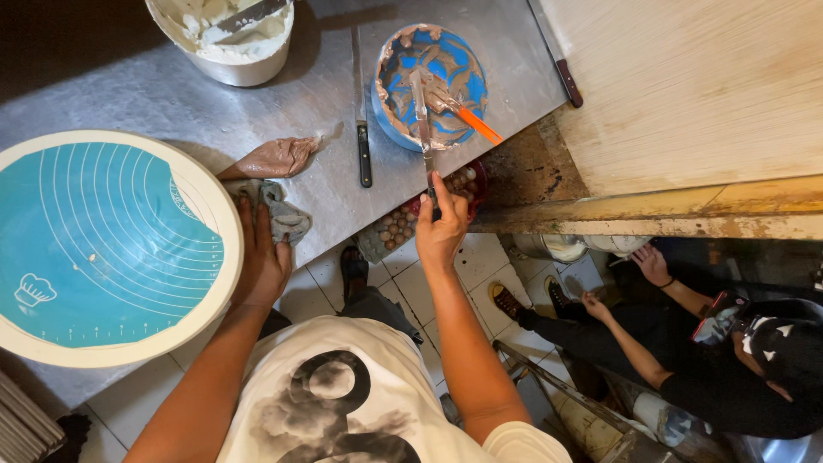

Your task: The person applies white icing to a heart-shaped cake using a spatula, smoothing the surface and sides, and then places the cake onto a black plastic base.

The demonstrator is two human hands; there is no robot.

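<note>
On steel, smeared round bowl (431,84)

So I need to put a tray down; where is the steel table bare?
Bare steel table lies between the white bucket and the round turntable. It is crowded around the knife, blue bowl and both hands.

Head camera looks straight down, close.

Two bowls (431,86) (225,36), two knives (362,103) (555,60), one turntable (107,247), one cloth (279,210), one piping bag (274,157).
</note>
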